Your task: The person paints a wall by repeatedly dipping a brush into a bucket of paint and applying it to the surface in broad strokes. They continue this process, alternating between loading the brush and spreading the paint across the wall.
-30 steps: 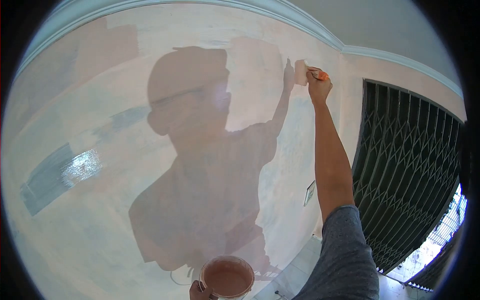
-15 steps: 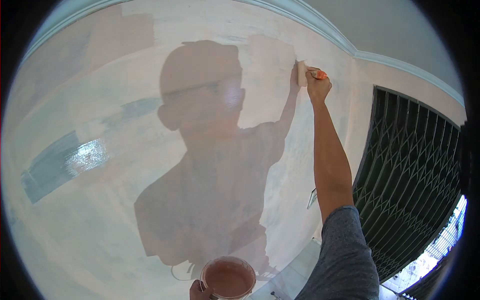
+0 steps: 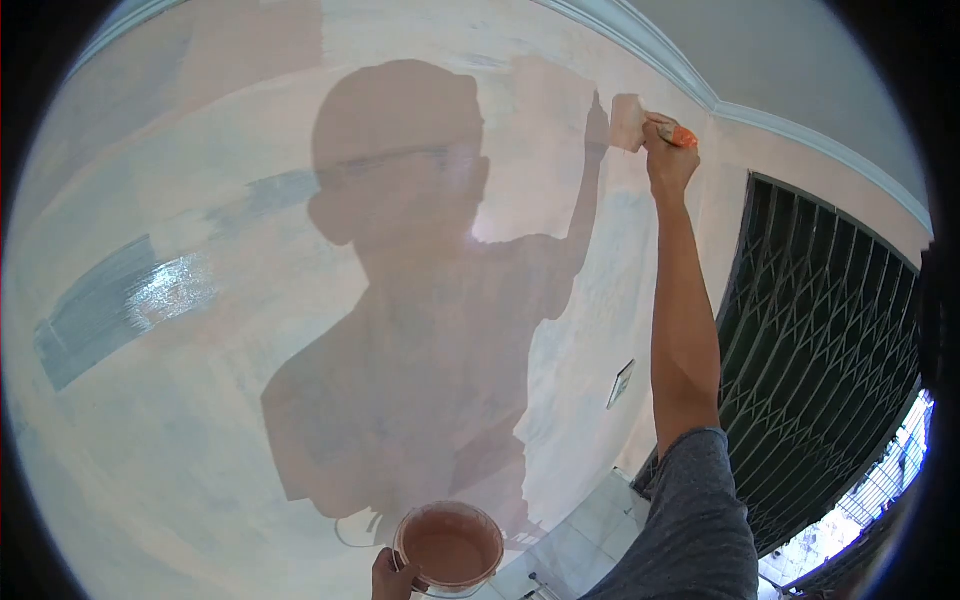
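A wide flat paintbrush (image 3: 627, 122) is gripped in my right hand (image 3: 671, 165), its orange handle end showing past the fingers. Its pinkish bristles are at the upper right of the painted wall (image 3: 420, 250), apparently against the surface. Low in the view, my left hand (image 3: 393, 578) holds a bucket (image 3: 498, 548) by the left side of its rim. Pinkish-brown paint (image 3: 448, 545) lies inside it. My left hand is partly cut off by the bottom edge.
My shadow falls across the patchy pale pink wall. A grey-blue patch (image 3: 90, 320) shows at left. A light moulding (image 3: 660, 45) runs along the ceiling. To the right stands a folding metal gate (image 3: 820, 370). A small wall plate (image 3: 621, 384) and tiled floor (image 3: 590, 530) lie lower right.
My right hand and the paintbrush have moved right and slightly up along the wall. The brush now shows its broad face instead of its edge. The bucket has shifted slightly left and up.
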The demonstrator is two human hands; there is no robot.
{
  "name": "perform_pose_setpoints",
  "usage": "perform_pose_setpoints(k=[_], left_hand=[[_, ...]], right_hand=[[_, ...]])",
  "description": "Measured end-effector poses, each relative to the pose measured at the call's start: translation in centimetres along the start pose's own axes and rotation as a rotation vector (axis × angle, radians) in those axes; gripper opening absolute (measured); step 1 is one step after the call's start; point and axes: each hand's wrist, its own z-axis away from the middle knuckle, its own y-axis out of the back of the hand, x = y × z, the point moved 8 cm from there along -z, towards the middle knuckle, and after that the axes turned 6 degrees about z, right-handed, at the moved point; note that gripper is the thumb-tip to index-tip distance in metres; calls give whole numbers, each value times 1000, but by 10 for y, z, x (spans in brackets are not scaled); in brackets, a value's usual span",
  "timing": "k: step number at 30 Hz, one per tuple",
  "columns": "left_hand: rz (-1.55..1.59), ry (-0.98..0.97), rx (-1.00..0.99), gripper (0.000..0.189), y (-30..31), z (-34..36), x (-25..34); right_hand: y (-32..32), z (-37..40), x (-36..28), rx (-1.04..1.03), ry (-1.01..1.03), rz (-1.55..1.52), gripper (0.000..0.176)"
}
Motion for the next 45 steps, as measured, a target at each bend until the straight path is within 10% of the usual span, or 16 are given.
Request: perform_pose_setpoints(k=[18, 33, 45], left_hand=[[39, 6, -28, 18, 7, -6, -19], [11, -9, 5, 21, 7, 5, 1], [51, 7, 38, 19, 20, 9, -1]], right_hand=[[-13, 47, -96, -136, 65, -363, 16], [-31, 44, -22, 5, 47, 73, 16], [-17, 80, -159, -184, 63, -414, 16]])
